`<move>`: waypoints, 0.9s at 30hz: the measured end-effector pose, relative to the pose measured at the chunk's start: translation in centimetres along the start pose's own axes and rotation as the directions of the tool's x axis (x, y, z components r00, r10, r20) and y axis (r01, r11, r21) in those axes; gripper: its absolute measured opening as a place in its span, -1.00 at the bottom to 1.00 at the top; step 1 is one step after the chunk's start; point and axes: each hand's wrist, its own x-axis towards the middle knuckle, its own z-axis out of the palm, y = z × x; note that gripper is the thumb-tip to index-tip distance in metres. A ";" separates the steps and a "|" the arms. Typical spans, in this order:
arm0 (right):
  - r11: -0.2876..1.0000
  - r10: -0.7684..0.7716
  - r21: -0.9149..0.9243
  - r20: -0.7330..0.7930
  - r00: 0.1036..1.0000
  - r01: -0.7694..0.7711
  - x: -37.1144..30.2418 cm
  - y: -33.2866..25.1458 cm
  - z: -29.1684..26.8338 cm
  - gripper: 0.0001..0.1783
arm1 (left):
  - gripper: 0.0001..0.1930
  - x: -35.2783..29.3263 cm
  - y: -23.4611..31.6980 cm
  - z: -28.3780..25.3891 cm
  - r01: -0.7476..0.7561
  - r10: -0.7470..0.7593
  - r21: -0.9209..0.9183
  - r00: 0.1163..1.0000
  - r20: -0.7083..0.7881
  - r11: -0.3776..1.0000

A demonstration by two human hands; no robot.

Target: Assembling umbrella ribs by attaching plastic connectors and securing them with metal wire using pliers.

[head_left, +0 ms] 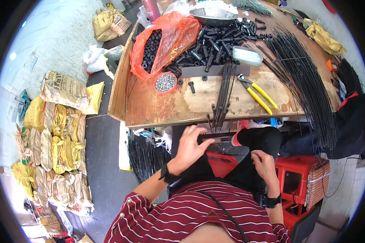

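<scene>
Your left hand (189, 145), thumb and fingers apart, is near the bundle of thin black rods (223, 97) at the front edge of the desk (162, 111), left of the yellow-handled pliers (256, 94). Your right hand (265, 165) curls; whether its fingers grip anything, I cannot tell.

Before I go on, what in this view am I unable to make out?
All in the head view:
- Inside of the right hand: hidden by its own curled fingers.
- Pink bottle: top cut off by the picture's upper edge.
- Silvery pieces: too small to tell their exact shape.
- Black rods below the table: upper ends hidden by its front edge.
</scene>
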 end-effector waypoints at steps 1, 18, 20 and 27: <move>0.999 -0.035 -0.020 0.010 0.999 0.035 0.2 0.0 0.2 -0.81 | -0.59 0.4 0.7 -1.1 -0.115 0.120 0.088 0.991 -0.051 0.989; 0.998 0.065 -0.029 0.093 0.994 -0.062 0.0 2.3 1.7 -0.81 | -0.09 9.8 2.1 -0.2 -0.556 0.440 0.268 0.810 0.388 0.787; 0.997 0.039 -0.068 0.088 0.995 -0.033 0.1 4.0 1.6 -0.80 | 0.01 10.0 2.4 0.1 -0.554 0.428 0.268 0.806 0.408 0.788; 0.848 0.383 0.425 -0.081 0.920 -0.316 0.5 3.8 -1.0 -0.75 | -0.07 11.0 1.5 -0.1 -0.563 0.436 0.311 0.810 0.392 0.766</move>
